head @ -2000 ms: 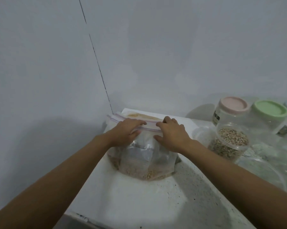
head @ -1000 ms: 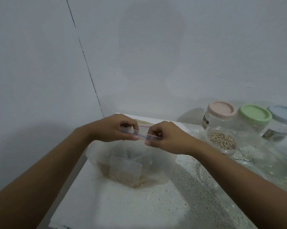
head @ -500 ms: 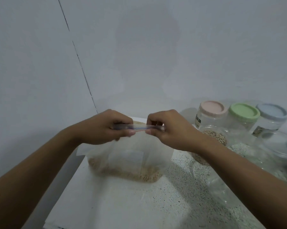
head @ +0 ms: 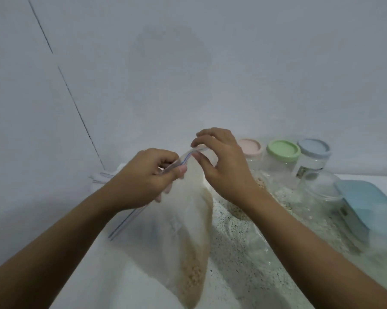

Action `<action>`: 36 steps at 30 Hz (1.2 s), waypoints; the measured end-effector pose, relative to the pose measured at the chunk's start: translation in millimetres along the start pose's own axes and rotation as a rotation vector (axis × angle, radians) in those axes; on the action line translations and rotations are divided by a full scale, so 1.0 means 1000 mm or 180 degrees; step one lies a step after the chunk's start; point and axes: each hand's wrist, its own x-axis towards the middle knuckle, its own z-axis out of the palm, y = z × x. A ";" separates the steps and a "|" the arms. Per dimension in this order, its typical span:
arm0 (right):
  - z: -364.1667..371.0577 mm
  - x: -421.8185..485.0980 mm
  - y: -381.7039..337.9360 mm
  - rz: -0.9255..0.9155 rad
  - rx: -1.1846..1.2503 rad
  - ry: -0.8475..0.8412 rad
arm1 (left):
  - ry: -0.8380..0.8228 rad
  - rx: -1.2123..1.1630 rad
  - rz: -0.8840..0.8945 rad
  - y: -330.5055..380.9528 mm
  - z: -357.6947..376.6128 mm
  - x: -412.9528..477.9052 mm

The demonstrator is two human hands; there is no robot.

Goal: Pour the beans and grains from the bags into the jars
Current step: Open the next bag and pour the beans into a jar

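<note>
Left hand point(head: 143, 181): fingers curled, thumb and forefinger pinching the zip strip point(head: 183, 162) of the bag point(head: 188, 219) partway along.

The bag hangs below my fingers. Its long axis runs down and toward me, and the grain point(head: 192, 275) has settled in the low corner. I cannot tell whether the seal is parted.

Right hand point(head: 223, 166): fingertips point(head: 198, 141) narrow, pinching the strip's far end.

The row of jars point(head: 280, 152) stands beyond and to the right of my right fingers, so that hand is nearer. Three have lids on.

Judgement: the mouth must open and swing rightward to pour.
</note>
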 end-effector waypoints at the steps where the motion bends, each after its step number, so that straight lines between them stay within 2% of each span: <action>1: -0.004 -0.007 0.002 0.0144 0.0045 0.0066 | -0.0033 -0.0008 0.0024 0.001 0.010 0.002; 3: -0.009 -0.021 0.007 0.0417 0.0241 0.0102 | -0.0057 0.0004 0.0029 0.003 0.030 0.005; 5: -0.014 -0.033 0.009 0.0866 0.0856 0.0049 | 0.0048 -0.0127 -0.0012 0.004 0.047 0.011; 8: -0.019 -0.044 0.006 0.1660 0.1805 0.0020 | 0.0241 -0.0617 -0.0119 0.004 0.064 0.015; 11: -0.022 -0.054 0.004 0.2097 0.2295 -0.0118 | 0.0308 -0.1094 -0.0251 0.005 0.082 0.011; 15: -0.025 -0.072 0.004 0.2124 0.2315 -0.0197 | 0.0342 -0.1527 -0.0630 0.004 0.108 -0.003; 18: -0.025 -0.091 0.003 0.2170 0.2235 -0.0243 | 0.0181 -0.1707 -0.0830 0.004 0.122 -0.016; 29: -0.035 -0.101 0.007 0.1847 0.1583 -0.0489 | 0.0290 -0.1780 -0.0728 -0.008 0.113 -0.024; 36: -0.029 -0.099 0.005 0.2002 0.1756 -0.0313 | 0.0729 -0.2170 -0.1004 -0.010 0.115 -0.019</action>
